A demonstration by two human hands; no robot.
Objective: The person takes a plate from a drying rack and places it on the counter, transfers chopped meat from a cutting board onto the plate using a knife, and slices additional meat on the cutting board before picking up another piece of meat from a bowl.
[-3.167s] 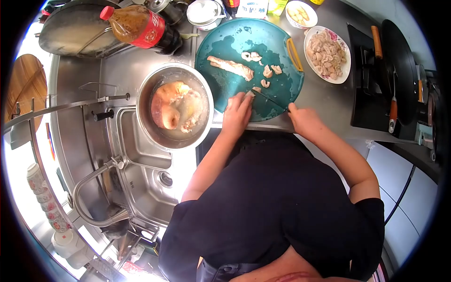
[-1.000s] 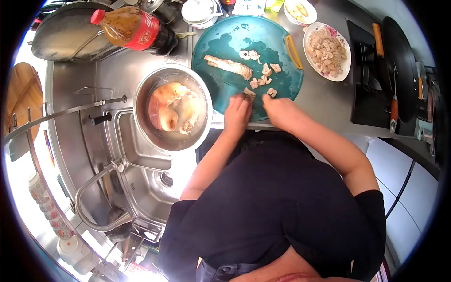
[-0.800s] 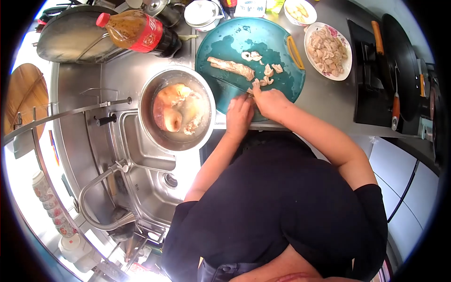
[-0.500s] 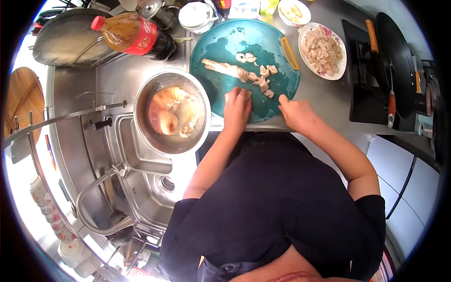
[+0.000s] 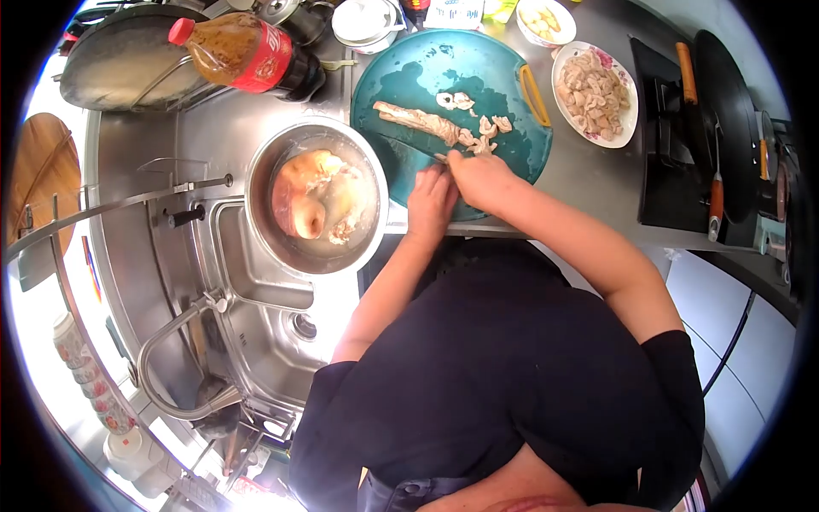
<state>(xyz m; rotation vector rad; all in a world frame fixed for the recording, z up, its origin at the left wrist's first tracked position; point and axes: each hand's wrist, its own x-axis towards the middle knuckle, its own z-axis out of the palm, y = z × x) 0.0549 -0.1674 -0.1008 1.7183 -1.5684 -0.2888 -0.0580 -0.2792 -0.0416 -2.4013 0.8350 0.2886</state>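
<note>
On the round teal cutting board lies a long strip of pale cooked meat, with cut pieces at its right end and a few more just above. My right hand is closed around what looks like a knife; its blade points left, below the strip, and blends with the board's colour. Close beside it, my left hand rests at the board's near edge with fingers curled. Whatever those fingers hold, if anything, is hidden.
Left of the board stands a steel pot with meat in cloudy liquid, beside the sink. A cola bottle is behind it. To the right are a plate of cut meat, a small bowl and a wok.
My right hand has moved left and slightly up, from the board's right edge to beside my left hand. The blade now shows over the board. My left hand has barely moved.
</note>
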